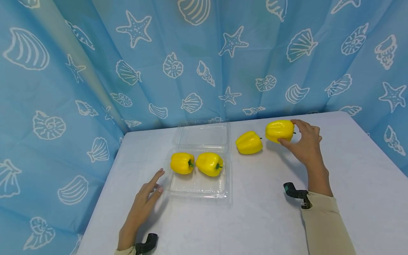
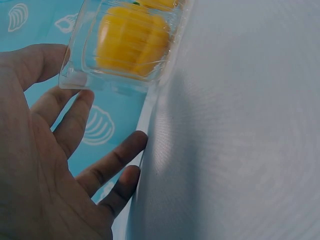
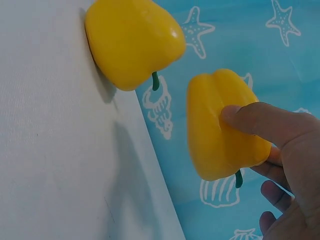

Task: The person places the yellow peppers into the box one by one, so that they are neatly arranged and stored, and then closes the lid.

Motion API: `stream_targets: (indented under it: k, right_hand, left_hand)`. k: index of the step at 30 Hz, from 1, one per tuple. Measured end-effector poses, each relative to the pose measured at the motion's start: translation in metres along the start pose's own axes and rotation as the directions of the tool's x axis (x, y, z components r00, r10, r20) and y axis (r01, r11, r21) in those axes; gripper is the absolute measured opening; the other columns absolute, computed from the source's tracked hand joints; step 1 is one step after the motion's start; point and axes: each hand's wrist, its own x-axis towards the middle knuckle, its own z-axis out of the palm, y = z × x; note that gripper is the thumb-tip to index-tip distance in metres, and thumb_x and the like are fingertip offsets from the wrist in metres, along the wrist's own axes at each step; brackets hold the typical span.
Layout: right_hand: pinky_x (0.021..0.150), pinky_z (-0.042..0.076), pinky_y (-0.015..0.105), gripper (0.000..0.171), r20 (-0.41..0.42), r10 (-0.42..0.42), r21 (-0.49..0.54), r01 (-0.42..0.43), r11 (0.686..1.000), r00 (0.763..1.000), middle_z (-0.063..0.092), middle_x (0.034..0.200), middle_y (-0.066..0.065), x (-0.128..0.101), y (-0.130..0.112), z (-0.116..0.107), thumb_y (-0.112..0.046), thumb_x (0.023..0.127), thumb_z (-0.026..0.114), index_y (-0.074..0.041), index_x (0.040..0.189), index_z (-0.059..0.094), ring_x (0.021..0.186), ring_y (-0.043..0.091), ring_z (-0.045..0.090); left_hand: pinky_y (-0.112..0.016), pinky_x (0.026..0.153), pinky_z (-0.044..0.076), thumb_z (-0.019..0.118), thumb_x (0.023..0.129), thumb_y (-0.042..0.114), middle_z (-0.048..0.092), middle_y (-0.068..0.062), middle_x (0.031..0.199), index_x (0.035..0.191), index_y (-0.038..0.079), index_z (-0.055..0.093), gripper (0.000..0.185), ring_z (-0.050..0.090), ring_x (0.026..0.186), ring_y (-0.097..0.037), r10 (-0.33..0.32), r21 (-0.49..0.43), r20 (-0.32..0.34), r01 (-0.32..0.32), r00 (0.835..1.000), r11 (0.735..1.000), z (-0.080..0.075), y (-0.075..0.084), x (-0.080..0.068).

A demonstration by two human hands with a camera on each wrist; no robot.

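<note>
My right hand [image 1: 305, 143] pinches a yellow bell pepper [image 1: 279, 130] between thumb and fingers, holding it above the table at the back right. Its short green stem points right in the head view. Just left of it another yellow bell pepper [image 1: 249, 143] lies on the table. A clear plastic clamshell box [image 1: 197, 187] stands with its lid [image 1: 202, 135] folded back, two yellow peppers [image 1: 182, 163] side by side in its base. My left hand [image 1: 143, 202] is at the box's left edge, fingers spread and relaxed, fingertips right by the rim.
A white cloth covers the table [image 1: 255, 219]. Behind and to the sides hangs a blue curtain [image 1: 210, 71] with white shells and starfish, close to the table's back edge. Each wrist carries a small black camera mount [image 1: 296, 193].
</note>
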Motion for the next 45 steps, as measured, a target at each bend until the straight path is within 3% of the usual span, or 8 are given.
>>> stream_targets:
  k: [45]
  right_hand:
    - [0.099,0.018,0.069,0.078,-0.027,-0.103,0.025,0.103,0.994,0.994,0.039,0.153,0.019,-0.008,-0.023,-0.006,-0.026,0.083,0.083,-0.008,0.148,0.044,0.129,0.043,0.026]
  left_hand:
    - [-0.053,0.095,0.043,0.054,0.104,0.031,0.037,0.008,0.158,0.155,0.031,0.038,0.054,0.054,0.110,-0.019,-0.005,-0.008,0.005,0.005,1.000,1.000,0.000,-0.001,-0.001]
